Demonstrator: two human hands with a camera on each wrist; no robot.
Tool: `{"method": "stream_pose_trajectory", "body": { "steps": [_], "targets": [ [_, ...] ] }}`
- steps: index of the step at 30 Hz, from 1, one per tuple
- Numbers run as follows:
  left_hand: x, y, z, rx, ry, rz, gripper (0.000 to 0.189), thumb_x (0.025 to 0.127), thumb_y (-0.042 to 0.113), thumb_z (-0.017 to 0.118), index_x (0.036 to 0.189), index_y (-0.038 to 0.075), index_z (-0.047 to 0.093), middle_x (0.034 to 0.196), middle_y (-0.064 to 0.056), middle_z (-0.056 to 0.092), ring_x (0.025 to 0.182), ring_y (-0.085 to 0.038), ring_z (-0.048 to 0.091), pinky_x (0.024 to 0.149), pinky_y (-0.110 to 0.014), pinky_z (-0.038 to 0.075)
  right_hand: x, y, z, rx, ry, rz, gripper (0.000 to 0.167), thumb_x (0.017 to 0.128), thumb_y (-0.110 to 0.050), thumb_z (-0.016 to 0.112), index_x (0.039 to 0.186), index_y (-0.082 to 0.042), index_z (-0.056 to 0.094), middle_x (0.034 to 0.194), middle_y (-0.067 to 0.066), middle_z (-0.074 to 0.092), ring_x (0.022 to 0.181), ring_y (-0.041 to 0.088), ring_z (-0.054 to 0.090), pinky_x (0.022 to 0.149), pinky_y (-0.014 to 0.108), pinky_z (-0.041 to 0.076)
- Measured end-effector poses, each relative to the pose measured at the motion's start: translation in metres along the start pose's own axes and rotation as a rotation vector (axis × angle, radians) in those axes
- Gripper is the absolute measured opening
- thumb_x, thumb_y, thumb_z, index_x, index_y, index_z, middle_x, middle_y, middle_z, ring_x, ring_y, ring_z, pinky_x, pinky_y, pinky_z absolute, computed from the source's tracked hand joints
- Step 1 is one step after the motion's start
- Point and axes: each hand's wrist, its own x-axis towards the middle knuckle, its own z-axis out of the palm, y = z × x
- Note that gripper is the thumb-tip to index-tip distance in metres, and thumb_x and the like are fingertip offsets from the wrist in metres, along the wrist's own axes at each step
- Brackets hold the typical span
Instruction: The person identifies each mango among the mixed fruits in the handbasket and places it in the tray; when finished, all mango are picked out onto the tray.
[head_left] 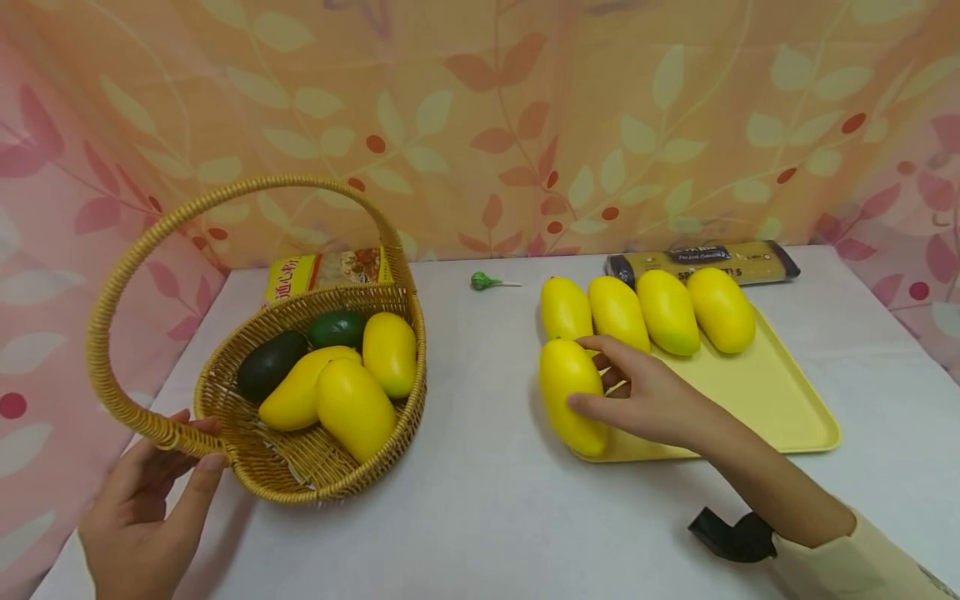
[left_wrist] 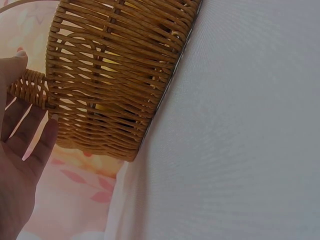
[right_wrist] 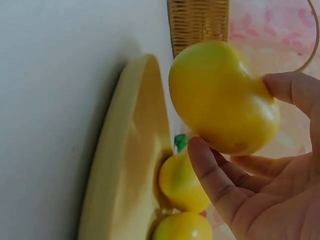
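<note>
My right hand (head_left: 648, 396) pinches a yellow mango (head_left: 572, 396) between thumb and fingers, above the front left corner of the pale yellow tray (head_left: 765, 408). In the right wrist view the held mango (right_wrist: 220, 95) is raised clear of the tray (right_wrist: 115, 150). Several more mangoes stand in a row along the tray's back, one of them a mango (head_left: 722, 310) at the right end. My left hand (head_left: 150, 508) grips the wicker basket (head_left: 315, 497) at the near foot of its handle. Inside lie yellow mangoes (head_left: 356, 408) and two dark green avocado-like fruits (head_left: 272, 365).
A yellow food packet (head_left: 322, 273) lies behind the basket, and a spaghetti pack (head_left: 705, 262) behind the tray. Between them is a green-wrapped lollipop (head_left: 486, 282). The basket's tall arched handle (head_left: 112, 317) leans left. Patterned curtain (head_left: 480, 125) encloses the white table.
</note>
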Motion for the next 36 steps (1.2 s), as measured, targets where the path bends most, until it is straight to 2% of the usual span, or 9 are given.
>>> {"method": "stream_pose_trajectory", "body": {
  "steps": [6,11,16,20,24,31,33,36],
  "targets": [
    [-0.001,-0.001,0.0,-0.12,0.003,-0.026,0.05,0.076,-0.03,0.065,0.125,-0.025,0.052,0.113,-0.024,0.068,0.099,-0.019,0.069,0.089,-0.018,0.054,-0.004,0.012,-0.005,-0.002,-0.044,0.072,0.071,0.092,-0.041,0.072,0.146,-0.007,0.04,0.119,0.012,0.062,0.095,0.025,0.057,0.081,0.037,0.052],
    [-0.001,-0.002,-0.001,-0.145,0.0,-0.013,0.05,0.076,-0.03,0.065,0.124,-0.025,0.051,0.113,-0.024,0.068,0.099,-0.02,0.069,0.089,-0.018,0.054,-0.004,0.024,-0.011,0.048,-0.102,0.119,0.068,0.094,-0.041,0.069,0.147,-0.008,0.041,0.133,0.017,0.054,0.103,0.027,0.056,0.087,0.037,0.051],
    [-0.001,-0.003,-0.001,-0.138,0.001,-0.013,0.05,0.076,-0.03,0.065,0.124,-0.025,0.051,0.113,-0.025,0.068,0.099,-0.02,0.069,0.09,-0.019,0.054,-0.004,0.034,-0.02,0.067,-0.109,0.121,0.068,0.095,-0.038,0.068,0.15,-0.008,0.041,0.138,0.019,0.05,0.095,0.026,0.059,0.082,0.036,0.053],
    [-0.001,-0.002,0.0,-0.1,0.004,-0.018,0.05,0.077,-0.029,0.065,0.125,-0.024,0.052,0.113,-0.024,0.068,0.099,-0.019,0.069,0.09,-0.018,0.054,-0.007,0.037,-0.031,0.09,-0.11,0.119,0.065,0.098,-0.032,0.066,0.151,-0.007,0.038,0.137,0.02,0.05,0.093,0.024,0.063,0.085,0.036,0.053],
    [-0.001,-0.002,0.0,-0.122,0.004,-0.012,0.05,0.076,-0.03,0.065,0.125,-0.024,0.052,0.113,-0.025,0.068,0.099,-0.02,0.069,0.09,-0.018,0.054,-0.009,0.038,-0.038,0.138,-0.129,0.12,0.062,0.1,-0.027,0.063,0.151,-0.003,0.036,0.137,0.023,0.048,0.089,0.027,0.065,0.083,0.035,0.057],
    [-0.001,-0.002,-0.001,-0.09,0.0,-0.008,0.05,0.077,-0.029,0.065,0.125,-0.024,0.052,0.113,-0.024,0.068,0.1,-0.019,0.069,0.09,-0.018,0.054,-0.006,0.041,-0.03,0.139,-0.151,0.15,0.077,0.094,-0.034,0.072,0.152,-0.003,0.033,0.139,0.025,0.045,0.086,0.027,0.066,0.082,0.034,0.058],
    [-0.001,-0.003,-0.001,-0.127,-0.002,0.002,0.05,0.076,-0.03,0.065,0.125,-0.025,0.052,0.113,-0.025,0.068,0.1,-0.02,0.069,0.09,-0.019,0.054,-0.005,0.041,-0.027,0.18,-0.17,0.146,0.077,0.094,-0.031,0.072,0.153,-0.003,0.031,0.139,0.027,0.043,0.084,0.029,0.068,0.082,0.034,0.059],
    [0.0,-0.003,-0.001,-0.122,-0.008,0.013,0.05,0.077,-0.029,0.065,0.124,-0.025,0.052,0.113,-0.027,0.067,0.101,-0.021,0.069,0.09,-0.019,0.054,-0.005,0.041,-0.025,0.246,-0.197,0.143,0.076,0.096,-0.028,0.07,0.154,-0.002,0.028,0.139,0.03,0.04,0.085,0.031,0.07,0.084,0.034,0.06]
  ]
}}
